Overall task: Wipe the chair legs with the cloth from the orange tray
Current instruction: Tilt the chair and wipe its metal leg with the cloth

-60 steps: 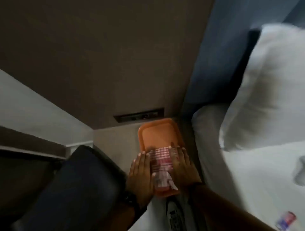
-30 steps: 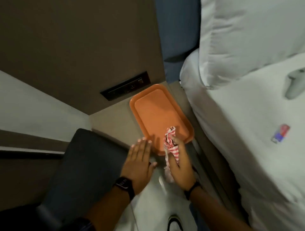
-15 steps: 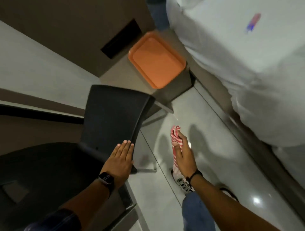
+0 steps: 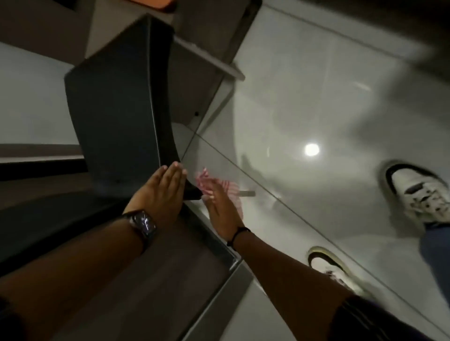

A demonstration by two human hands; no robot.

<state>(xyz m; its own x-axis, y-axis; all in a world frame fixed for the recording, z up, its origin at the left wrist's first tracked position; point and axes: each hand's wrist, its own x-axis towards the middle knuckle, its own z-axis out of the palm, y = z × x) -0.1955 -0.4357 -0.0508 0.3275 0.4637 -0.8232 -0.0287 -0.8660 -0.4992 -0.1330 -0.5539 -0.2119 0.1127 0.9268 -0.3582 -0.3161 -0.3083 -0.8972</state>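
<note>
A black chair [image 4: 114, 109] fills the left centre, seen from above. My left hand [image 4: 162, 192] lies flat with fingers together on the seat's front corner. My right hand [image 4: 219, 207] holds the red-and-white striped cloth [image 4: 219, 185] low beside that corner, near the chair's leg; a grey metal foot bar [image 4: 247, 193] pokes out past the cloth. The leg itself is mostly hidden behind my hands. Only a sliver of the orange tray [image 4: 158, 3] shows at the top edge.
A glossy pale tiled floor [image 4: 316, 109] spreads to the right, with a lamp reflection. My two white sneakers [image 4: 418, 192] [image 4: 328, 266] stand on it. A grey side table's leg [image 4: 211, 62] is behind the chair. A wooden desk edge [image 4: 194, 280] runs below my arms.
The view has tipped down toward the floor. My right hand has carried the cloth from the tray down beside the chair's front corner. My left hand stays on the seat.
</note>
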